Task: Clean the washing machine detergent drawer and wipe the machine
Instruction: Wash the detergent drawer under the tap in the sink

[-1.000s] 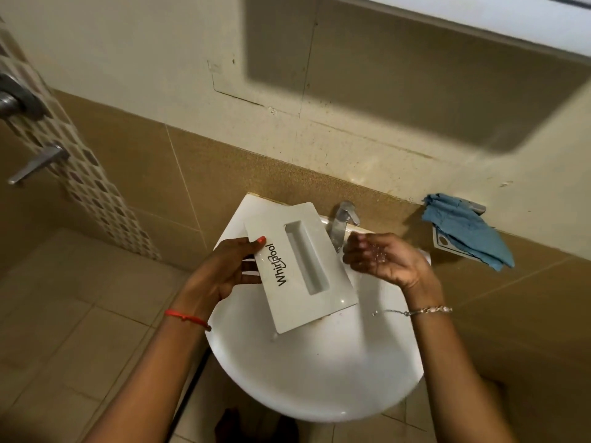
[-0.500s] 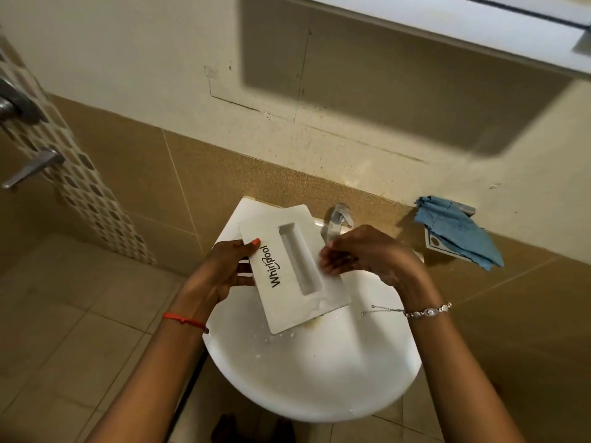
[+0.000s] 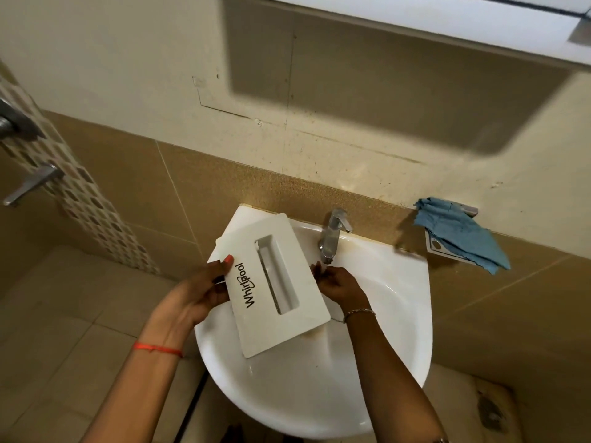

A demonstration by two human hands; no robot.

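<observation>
The white detergent drawer (image 3: 271, 282), with a Whirlpool logo on its front panel, is held over the white wash basin (image 3: 319, 394). My left hand (image 3: 198, 295) grips its left edge, thumb on the front face. My right hand (image 3: 335, 284) is at the drawer's right edge, just under the spout of the chrome tap (image 3: 332, 238); its fingers are partly hidden behind the panel, so I cannot tell whether they hold the drawer. The rest of the drawer behind the panel is hidden.
A blue cloth (image 3: 460, 235) hangs over a small ledge holder on the tiled wall to the right of the basin. Chrome shower fittings (image 3: 28, 183) stick out of the wall at far left. Tiled floor lies below left.
My right hand dropped from the drawer's front to its right edge below the tap spout. The drawer stayed in my left hand, shifted slightly.
</observation>
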